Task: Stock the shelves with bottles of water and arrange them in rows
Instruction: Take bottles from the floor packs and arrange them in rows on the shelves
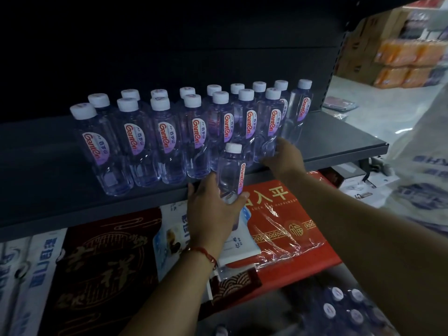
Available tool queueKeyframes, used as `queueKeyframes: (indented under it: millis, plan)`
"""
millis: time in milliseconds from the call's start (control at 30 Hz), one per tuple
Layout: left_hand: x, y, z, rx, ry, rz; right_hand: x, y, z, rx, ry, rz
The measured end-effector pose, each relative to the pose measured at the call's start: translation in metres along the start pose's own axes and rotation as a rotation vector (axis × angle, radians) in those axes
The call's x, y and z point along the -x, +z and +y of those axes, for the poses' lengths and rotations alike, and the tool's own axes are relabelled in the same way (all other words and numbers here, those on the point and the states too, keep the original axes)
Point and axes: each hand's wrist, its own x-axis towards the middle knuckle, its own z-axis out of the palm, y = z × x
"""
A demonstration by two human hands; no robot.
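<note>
Left hand fingers curl around loose bottle, upright at front edge of dark shelf. Right hand fingertips press front-row bottle; we see two rows behind.

On the shelf the bottle rows stand cap to cap and fill its middle — no gap between them wide enough for a hand. Bare shelf lies left of the rows, and a strip at the right end beyond the last bottle. Along the front edge the way is taken by the left hand holding a bottle and the right hand touching the front row. Packed goods crowd the space below the shelf.
</note>
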Motion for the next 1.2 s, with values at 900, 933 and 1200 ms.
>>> queueKeyframes:
  millis: [900, 933, 1200]
  plan:
    - [0.054, -0.009, 0.069, 0.557, -0.284, -0.296, 0.210, -0.066, 0.003, -0.272, -0.110, -0.321]
    - [0.056, -0.008, 0.072, 0.570, -0.274, -0.318, 0.208, -0.067, 0.004, -0.241, -0.096, -0.293]
    - [0.047, -0.010, 0.070, 0.152, 0.157, -0.431, 0.177, -0.083, 0.027, -0.486, 0.183, -0.374]
